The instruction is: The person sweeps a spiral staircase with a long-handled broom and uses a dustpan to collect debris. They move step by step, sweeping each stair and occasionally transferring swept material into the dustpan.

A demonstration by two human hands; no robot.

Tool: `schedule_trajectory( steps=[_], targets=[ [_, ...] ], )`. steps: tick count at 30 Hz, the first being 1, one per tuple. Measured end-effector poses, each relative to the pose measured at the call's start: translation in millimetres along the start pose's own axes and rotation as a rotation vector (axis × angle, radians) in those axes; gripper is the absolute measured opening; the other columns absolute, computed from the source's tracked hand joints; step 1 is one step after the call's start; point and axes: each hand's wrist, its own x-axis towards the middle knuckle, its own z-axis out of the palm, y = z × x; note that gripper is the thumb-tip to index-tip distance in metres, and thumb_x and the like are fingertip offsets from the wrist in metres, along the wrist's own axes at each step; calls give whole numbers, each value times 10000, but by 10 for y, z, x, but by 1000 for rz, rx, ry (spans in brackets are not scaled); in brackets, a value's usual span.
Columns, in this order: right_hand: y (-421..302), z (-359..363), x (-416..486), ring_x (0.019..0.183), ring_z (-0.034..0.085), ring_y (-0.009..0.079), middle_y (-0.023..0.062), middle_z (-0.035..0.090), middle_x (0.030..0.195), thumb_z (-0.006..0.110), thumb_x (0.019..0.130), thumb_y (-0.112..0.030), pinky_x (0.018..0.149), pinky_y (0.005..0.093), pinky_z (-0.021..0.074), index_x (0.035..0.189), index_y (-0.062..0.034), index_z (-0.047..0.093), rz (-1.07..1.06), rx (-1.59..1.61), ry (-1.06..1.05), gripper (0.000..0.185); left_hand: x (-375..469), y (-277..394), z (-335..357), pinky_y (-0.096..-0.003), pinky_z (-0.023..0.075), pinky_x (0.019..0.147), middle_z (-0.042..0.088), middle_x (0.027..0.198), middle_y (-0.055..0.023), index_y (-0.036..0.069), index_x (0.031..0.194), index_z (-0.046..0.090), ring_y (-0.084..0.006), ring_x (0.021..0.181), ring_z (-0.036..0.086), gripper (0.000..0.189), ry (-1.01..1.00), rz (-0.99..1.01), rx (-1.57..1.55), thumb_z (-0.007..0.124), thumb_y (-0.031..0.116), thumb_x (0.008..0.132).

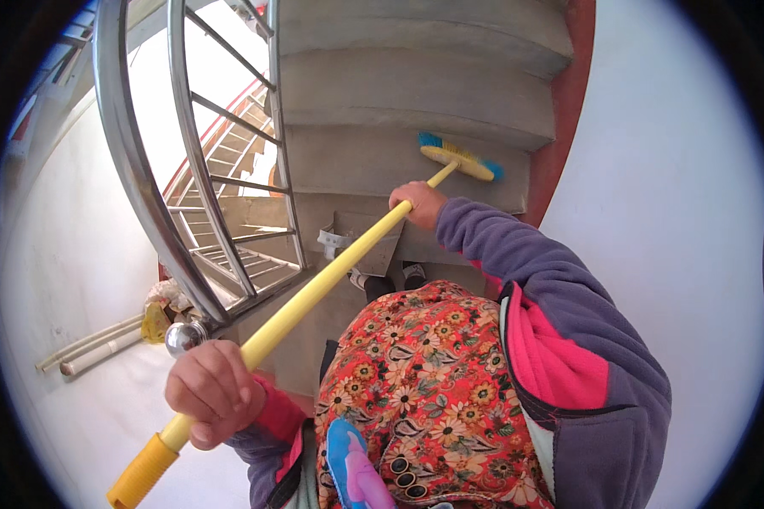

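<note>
A broom with a yellow pole [321, 294] runs slantwise across the view. My left hand [210, 391] grips it near the orange end grip [141, 474]. Farther along, my right hand [422, 203] is closed around the pole close to the head. The broom head [458, 162], yellow with blue and yellow bristles, is at a concrete stair step [350, 156], towards its right side. Below the pole, a dustpan [372, 242] with a pale front piece sits just ahead of my feet, partly covered by the pole.
A stainless steel railing [191, 127] borders the stairs on the left, ending in a round metal ball [186, 338]. To the right stands a white wall [662, 159] with a red skirting band [563, 127]. Pipes [99, 347] and plastic bags [162, 312] lie at the lower left.
</note>
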Motion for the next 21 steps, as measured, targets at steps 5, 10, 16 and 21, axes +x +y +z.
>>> schedule_trajectory(
  steps=[5,10,16,21],
  targets=[
    [-231,597,88,875,620,313,70,659,843,650,778,-97,776,427,471,861,-155,636,-91,97,-65,102,-321,357,-68,-208,488,426,484,457,24,142,535,436,-67,353,443,352,78,156,60,671,113,794],
    [-707,714,312,892,597,296,52,632,839,652,769,-97,823,437,431,876,-175,647,-246,177,-95,133,-413,819,-53,-164,417,393,441,416,68,169,503,437,-37,334,415,335,-78,346,-1,635,117,768],
    [-443,812,1094,858,612,331,83,651,835,646,772,-66,756,418,490,846,-125,640,-376,123,-90,95,-531,345,72,-170,373,397,451,440,69,157,518,439,-42,351,421,359,-21,379,286,689,137,775],
    [-433,1186,952,865,622,322,87,654,846,638,787,-80,766,437,489,856,-133,647,-336,90,-345,87,-712,367,-54,-175,380,391,453,446,55,141,524,440,-44,358,425,367,55,293,364,702,136,781]
  ],
)
